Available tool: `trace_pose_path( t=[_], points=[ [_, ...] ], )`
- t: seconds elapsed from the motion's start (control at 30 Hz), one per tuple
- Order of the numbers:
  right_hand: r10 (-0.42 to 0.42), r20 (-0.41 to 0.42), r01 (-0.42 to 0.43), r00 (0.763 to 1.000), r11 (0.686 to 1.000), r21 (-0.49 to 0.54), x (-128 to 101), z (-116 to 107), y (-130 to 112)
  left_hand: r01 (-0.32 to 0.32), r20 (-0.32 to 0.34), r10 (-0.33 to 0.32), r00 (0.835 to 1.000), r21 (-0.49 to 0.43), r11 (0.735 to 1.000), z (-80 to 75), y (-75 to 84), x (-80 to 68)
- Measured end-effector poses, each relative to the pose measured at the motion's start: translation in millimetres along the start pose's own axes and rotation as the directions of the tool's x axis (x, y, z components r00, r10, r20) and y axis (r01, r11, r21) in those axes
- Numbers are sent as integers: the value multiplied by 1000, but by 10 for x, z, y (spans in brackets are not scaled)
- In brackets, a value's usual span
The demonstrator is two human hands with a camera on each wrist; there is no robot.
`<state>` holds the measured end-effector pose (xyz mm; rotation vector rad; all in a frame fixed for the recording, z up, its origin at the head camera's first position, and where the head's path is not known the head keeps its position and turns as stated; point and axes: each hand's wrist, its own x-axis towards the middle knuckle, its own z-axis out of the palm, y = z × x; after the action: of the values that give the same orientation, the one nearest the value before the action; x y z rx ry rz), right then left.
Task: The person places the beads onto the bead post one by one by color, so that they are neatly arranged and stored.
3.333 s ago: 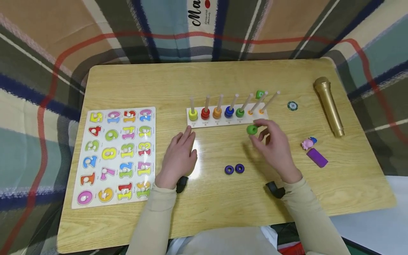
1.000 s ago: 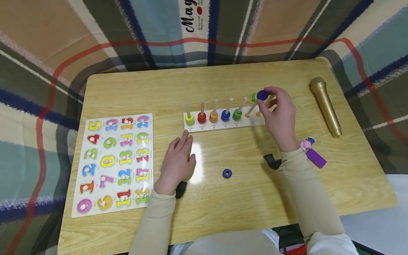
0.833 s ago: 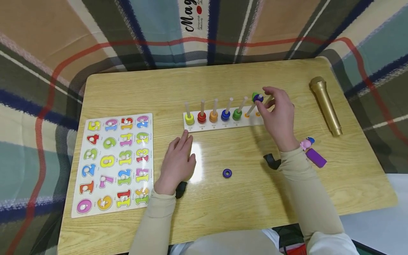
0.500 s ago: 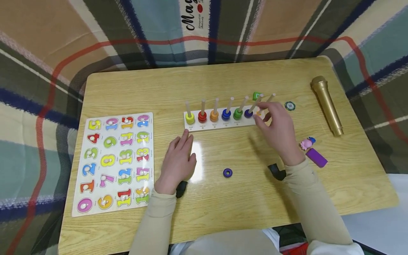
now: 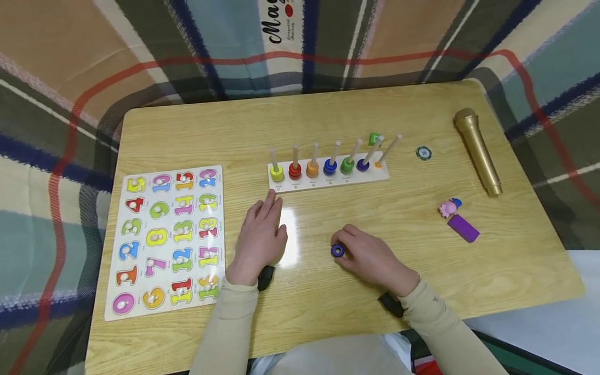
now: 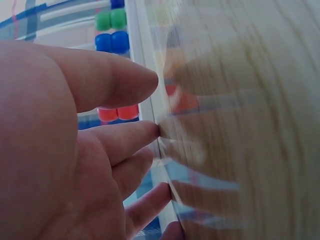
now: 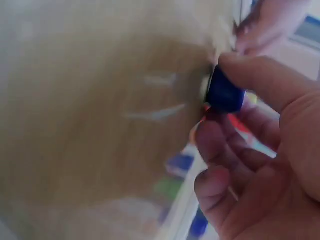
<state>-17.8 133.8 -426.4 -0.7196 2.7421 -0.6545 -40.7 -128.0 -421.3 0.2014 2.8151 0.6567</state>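
Observation:
My right hand (image 5: 372, 259) pinches a dark purple ring (image 5: 337, 250) between thumb and fingers, low over the table's middle. The right wrist view shows the same purple ring (image 7: 226, 92) held at the fingertips. My left hand (image 5: 260, 239) lies with fingers extended, its fingertips at the front left corner of a white peg board (image 5: 304, 186). Coloured rings sit on the board's pegs: yellow, red, orange, blue, green, and a purple ring (image 5: 363, 164) on the sixth. The rightmost peg (image 5: 390, 149) bears no ring I can make out, only an orange mark at its base.
A number puzzle board (image 5: 164, 242) lies at the left. Behind the pegs is a small green block (image 5: 374, 138). To the right are a round chip (image 5: 424, 152), a gold microphone (image 5: 478, 151), a small pink figure (image 5: 448, 207) and a purple block (image 5: 463, 228).
One purple ring went down onto the sixth peg. My right hand then left the peg board, came back toward the table's middle and took hold of the other purple ring. The left hand stayed.

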Motion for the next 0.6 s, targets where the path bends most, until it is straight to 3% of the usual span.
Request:
trace_pose_path(
  t=[0.1,0.17,0.27,0.37,0.47,0.53,0.6],
  points=[
    [90,-82,-85,993,995,58,21,-159,153,-3,6,3,1000,3,1000,1,-1,8],
    [155,-182,-139,971,985,98,64,-332,271,-4,4,4,1000,3,1000,2,-3,12],
    [220,-366,-174,904,973,154,168,-612,410,0,0,0,1000,10,1000,2,-17,10],
    [248,-538,-166,806,966,197,317,-858,467,6,-6,-6,1000,14,1000,2,-31,6],
    [252,-642,-138,724,965,223,482,-1040,474,7,-11,-7,1000,11,1000,17,-26,8],
    [250,-673,-129,696,966,225,578,-1114,477,4,-11,-4,1000,7,1000,32,-12,9],
    [244,-682,-129,690,968,215,650,-1144,489,3,-4,-3,1000,7,1000,46,2,8]
  ],
)
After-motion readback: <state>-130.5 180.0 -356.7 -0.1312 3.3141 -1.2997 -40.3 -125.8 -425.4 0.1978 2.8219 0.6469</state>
